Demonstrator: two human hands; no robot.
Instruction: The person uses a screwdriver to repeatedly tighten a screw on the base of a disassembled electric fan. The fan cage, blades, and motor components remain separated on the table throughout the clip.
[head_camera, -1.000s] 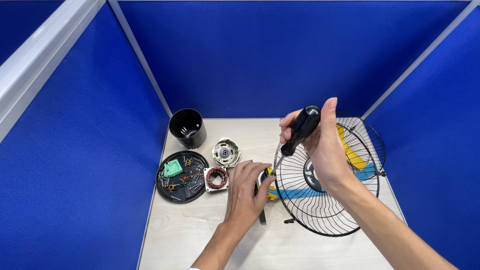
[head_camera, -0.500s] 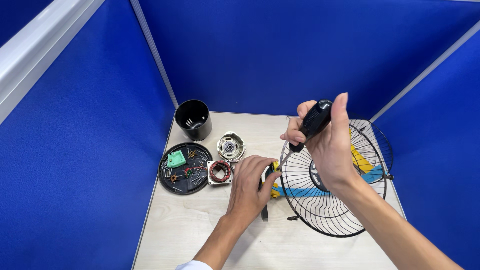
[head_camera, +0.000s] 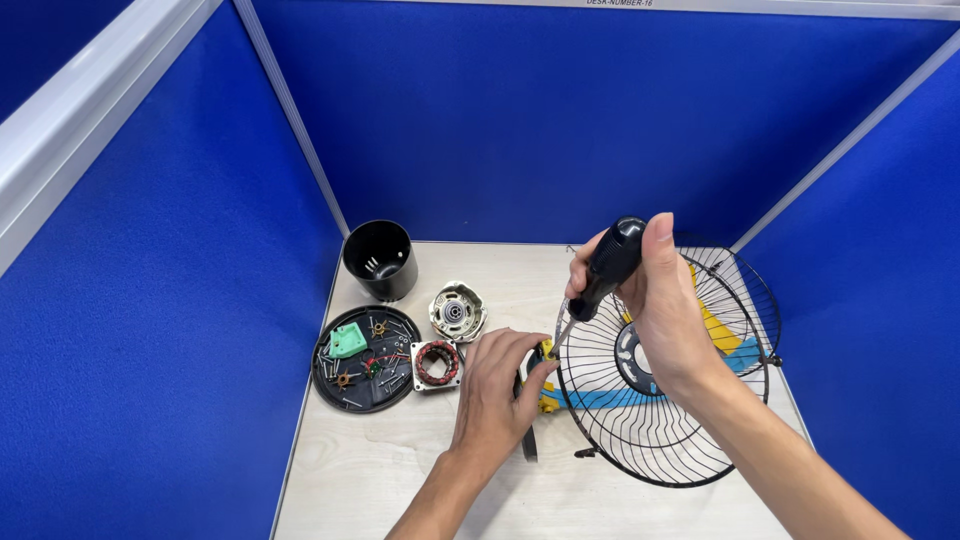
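Note:
My right hand grips a black-handled screwdriver, its tip pointing down toward a small yellow and black part on the table. My left hand rests on that part, fingers curled over it and holding it down. Just right of both hands lies a black wire fan guard, with a second guard behind it and blue and yellow blades showing through the wires.
A round black tray holds several screws, a green piece and small parts. Beside it sit a copper-wound stator, a silver motor housing and a black cup-shaped cover. Blue partition walls enclose the light wooden table.
The view has shifted slightly. My right hand with the screwdriver has stayed raised over the part; my left hand has kept its hold on it.

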